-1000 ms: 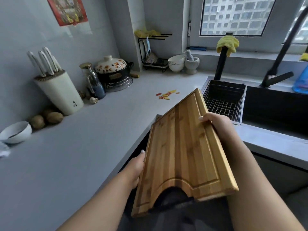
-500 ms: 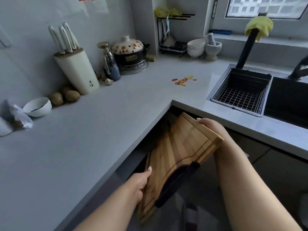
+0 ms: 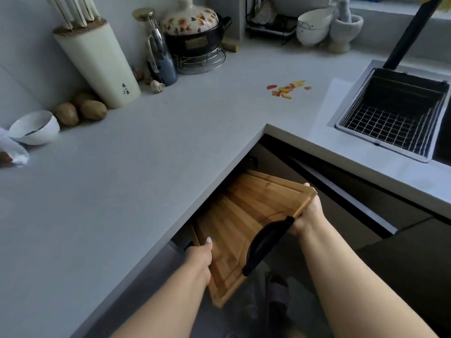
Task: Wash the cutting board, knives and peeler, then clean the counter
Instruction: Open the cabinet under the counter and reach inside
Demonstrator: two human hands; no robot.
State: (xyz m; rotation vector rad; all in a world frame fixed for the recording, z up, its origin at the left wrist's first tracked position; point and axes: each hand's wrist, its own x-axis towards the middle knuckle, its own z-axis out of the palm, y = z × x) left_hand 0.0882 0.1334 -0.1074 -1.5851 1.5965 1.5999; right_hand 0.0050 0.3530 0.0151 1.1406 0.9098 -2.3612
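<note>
Your left hand grips the bamboo cutting board at its 8 o'clock edge and your right hand clasps the 3 o'clock corner, holding it tilted below the counter lip. At 11 o'clock the knife block holds white-handled knives; at 2 o'clock the wire sink basket has nothing visible in it

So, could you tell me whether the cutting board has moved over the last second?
Yes. The cutting board, held by the left hand and right hand, has gone down from above the counter edge to below it, partly under the overhang.
</note>
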